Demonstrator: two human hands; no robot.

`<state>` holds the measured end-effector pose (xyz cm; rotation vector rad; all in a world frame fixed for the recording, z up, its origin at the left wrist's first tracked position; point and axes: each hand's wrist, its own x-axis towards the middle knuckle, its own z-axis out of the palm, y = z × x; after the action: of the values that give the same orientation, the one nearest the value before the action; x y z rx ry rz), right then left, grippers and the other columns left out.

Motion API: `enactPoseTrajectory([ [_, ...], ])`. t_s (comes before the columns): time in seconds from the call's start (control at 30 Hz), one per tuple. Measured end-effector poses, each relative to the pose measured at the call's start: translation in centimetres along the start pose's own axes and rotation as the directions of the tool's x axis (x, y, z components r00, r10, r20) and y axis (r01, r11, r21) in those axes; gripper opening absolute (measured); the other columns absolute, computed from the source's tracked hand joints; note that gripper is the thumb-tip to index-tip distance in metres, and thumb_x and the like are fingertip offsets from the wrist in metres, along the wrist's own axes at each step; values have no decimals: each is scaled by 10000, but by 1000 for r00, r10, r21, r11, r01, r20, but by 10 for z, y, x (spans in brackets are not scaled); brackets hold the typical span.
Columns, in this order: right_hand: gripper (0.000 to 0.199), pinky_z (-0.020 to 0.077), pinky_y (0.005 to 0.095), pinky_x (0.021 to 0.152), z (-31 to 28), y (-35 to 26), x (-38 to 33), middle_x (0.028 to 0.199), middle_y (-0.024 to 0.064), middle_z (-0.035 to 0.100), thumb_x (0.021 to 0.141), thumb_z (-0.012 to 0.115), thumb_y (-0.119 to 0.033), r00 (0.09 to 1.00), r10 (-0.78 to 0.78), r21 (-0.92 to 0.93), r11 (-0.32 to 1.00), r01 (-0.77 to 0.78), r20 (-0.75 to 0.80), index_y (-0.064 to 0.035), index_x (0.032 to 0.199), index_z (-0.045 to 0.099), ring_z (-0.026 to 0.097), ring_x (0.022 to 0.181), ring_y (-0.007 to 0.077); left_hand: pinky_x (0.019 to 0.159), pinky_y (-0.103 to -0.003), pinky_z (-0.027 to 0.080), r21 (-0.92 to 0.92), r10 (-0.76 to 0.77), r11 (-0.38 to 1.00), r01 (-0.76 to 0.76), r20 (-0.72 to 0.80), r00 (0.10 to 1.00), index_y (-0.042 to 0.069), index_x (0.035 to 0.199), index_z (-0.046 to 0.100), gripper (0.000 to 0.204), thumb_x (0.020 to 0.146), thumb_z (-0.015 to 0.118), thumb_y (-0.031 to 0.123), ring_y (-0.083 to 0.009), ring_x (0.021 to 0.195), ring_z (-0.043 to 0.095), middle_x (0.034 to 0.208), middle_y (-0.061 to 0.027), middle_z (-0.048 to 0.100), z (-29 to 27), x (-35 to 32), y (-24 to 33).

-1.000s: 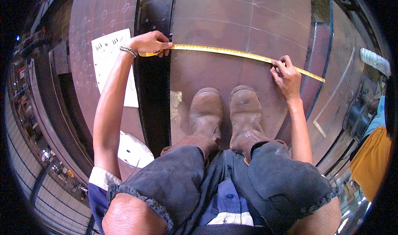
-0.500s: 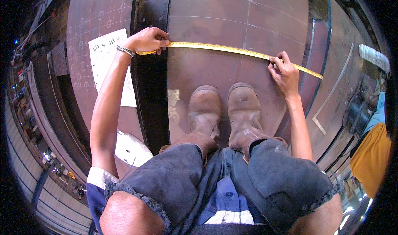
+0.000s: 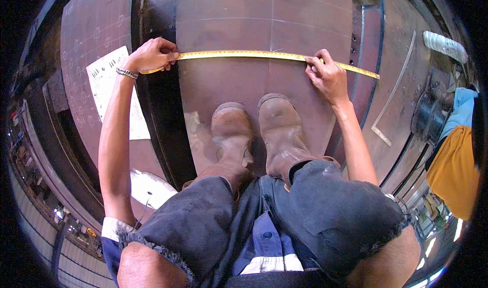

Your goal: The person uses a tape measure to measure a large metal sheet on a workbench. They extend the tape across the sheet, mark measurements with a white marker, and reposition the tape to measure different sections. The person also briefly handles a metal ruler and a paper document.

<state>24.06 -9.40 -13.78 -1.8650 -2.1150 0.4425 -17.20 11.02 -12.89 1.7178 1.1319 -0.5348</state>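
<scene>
A yellow tape measure blade (image 3: 239, 54) stretches across a reddish-brown steel plate (image 3: 218, 34) marked with thin white lines. My left hand (image 3: 153, 55), a chain bracelet at its wrist, pinches the tape at the plate's left edge, with a yellow part of it showing under the palm. Toward the plate's right side, my right hand (image 3: 328, 75) grips the tape between thumb and curled fingers. Beyond that hand, the tape's free end runs out over the neighbouring steel pieces. One white line crossing the plate meets the tape near its middle.
My boots (image 3: 231, 128) stand on the plate. At left are a dark gap (image 3: 157, 110), a white paper sheet (image 3: 112, 89) and a plate with chalked circles (image 3: 96, 33). At right lie an L-shaped square (image 3: 396, 84), a whitish roll (image 3: 445, 46) and orange cloth (image 3: 452, 171).
The plate, tape and both hands have shifted left and slightly up in the picture as the view moved. Both hands keep their hold on the tape.
</scene>
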Motion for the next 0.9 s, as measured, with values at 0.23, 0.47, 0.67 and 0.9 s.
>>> enactPoseTrajectory([
  [0.23,210,544,393,654,-4,-3,1,928,55,589,771,724,-133,1000,7,7,1000,-7,0,-105,964,646,670,763,266,646,-292,537,-11,-3,1000,3,19,1000,-14,901,693,276,904,616,251,-127,649,681,753,-65,691,-1,2,0],
  [0.47,208,544,387,650,-3,-1,-1,932,48,594,774,720,-143,1000,-13,4,1000,13,-5,-109,968,653,669,745,257,653,-293,535,-25,24,999,-23,46,999,-22,928,689,273,917,609,239,-128,653,680,762,-62,689,-2,4,-3],
  [0.67,192,545,384,654,-3,1,-1,927,46,586,784,715,-145,999,-38,3,999,38,-17,-108,963,655,668,750,246,657,-287,538,-78,15,997,-10,67,998,-23,1014,683,275,927,619,229,-128,659,679,778,-58,686,0,10,-14],
  [0.9,188,545,381,660,-3,1,-2,921,50,576,783,716,-138,999,-46,26,999,45,12,-97,953,649,668,767,240,649,-291,540,-93,3,996,3,67,998,-27,1006,682,278,935,613,232,-120,657,670,775,-56,683,0,7,-12],
])
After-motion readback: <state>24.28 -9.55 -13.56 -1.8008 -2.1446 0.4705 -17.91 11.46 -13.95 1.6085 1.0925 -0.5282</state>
